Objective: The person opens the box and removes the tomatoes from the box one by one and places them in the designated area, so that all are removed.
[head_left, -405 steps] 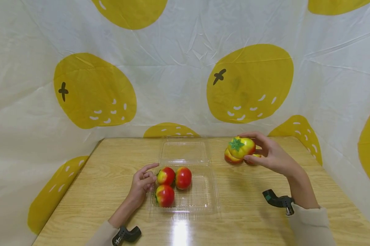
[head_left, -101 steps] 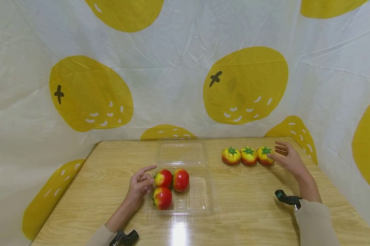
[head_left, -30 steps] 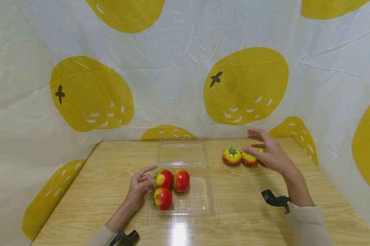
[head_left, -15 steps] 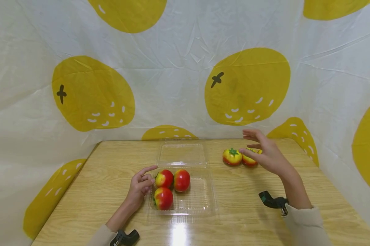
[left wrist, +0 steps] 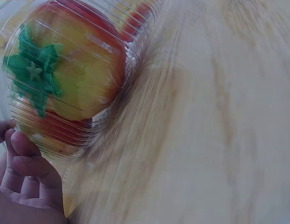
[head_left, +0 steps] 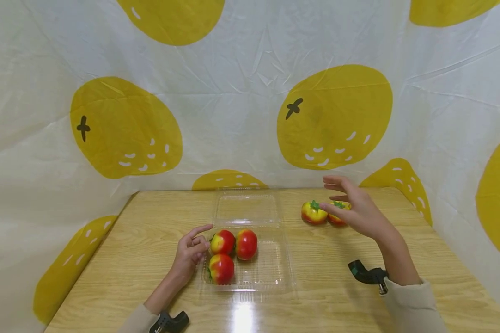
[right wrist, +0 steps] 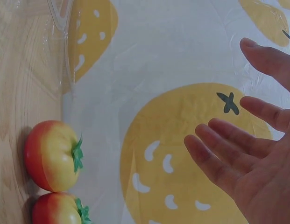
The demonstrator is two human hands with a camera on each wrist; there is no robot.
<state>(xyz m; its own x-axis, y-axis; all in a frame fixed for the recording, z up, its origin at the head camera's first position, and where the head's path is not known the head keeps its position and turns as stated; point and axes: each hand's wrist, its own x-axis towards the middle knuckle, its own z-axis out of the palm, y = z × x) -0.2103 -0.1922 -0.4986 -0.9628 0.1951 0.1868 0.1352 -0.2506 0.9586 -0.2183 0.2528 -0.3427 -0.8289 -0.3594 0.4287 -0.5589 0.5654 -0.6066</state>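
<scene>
My left hand [head_left: 188,253] is at the left rim of a clear plastic clamshell container [head_left: 271,259], thumb and fingers pinching its edge, index finger stretched out. Inside lie three red-and-yellow toy tomatoes: a back one [head_left: 222,242], a front one [head_left: 222,268] and one on the right [head_left: 246,244]. The left wrist view shows a tomato's [left wrist: 88,60] green cloth leaf through the ribbed wall. My right hand [head_left: 360,210] hovers empty, fingers spread, over a row of toy tomatoes at the back right. The leftmost tomato [head_left: 312,213] and its neighbour [head_left: 336,217] show; the hand hides the rest.
The container's hinged lid [head_left: 246,208] lies folded back on the wooden table [head_left: 150,222]. A white curtain [head_left: 233,129] with yellow fruit prints hangs behind the table and along both sides.
Earlier the right hand held a tomato at the back right, then touched the rightmost of three in a row. It has since let go, lifted and drifted left. The left hand stays put.
</scene>
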